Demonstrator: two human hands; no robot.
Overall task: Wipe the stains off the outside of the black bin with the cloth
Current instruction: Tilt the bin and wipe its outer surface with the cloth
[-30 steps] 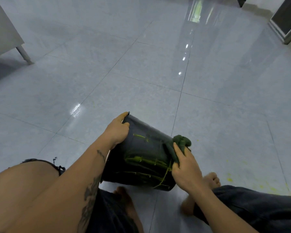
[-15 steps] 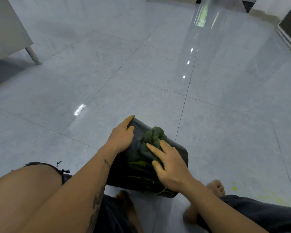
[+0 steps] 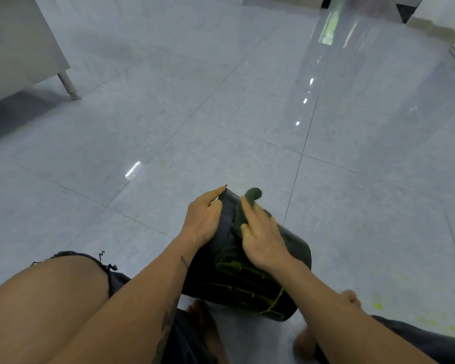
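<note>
Steadying grip: the left hand (image 3: pixel 204 222) is clamped on the rim of the black bin (image 3: pixel 250 282), thumb on the edge, so the bin is kept from rolling.
Bin position: it is laid tilted on the tiled floor (image 3: pixel 247 114) near the feet, stained side up for reach.
Wiping grip: the dark green cloth (image 3: pixel 253 193) is pressed flat under the spread fingers of the right hand (image 3: pixel 263 240).
Count: one bin, one cloth, two hands; several yellow-green streaks (image 3: pixel 247 287) remain, judged unfinished.
</note>
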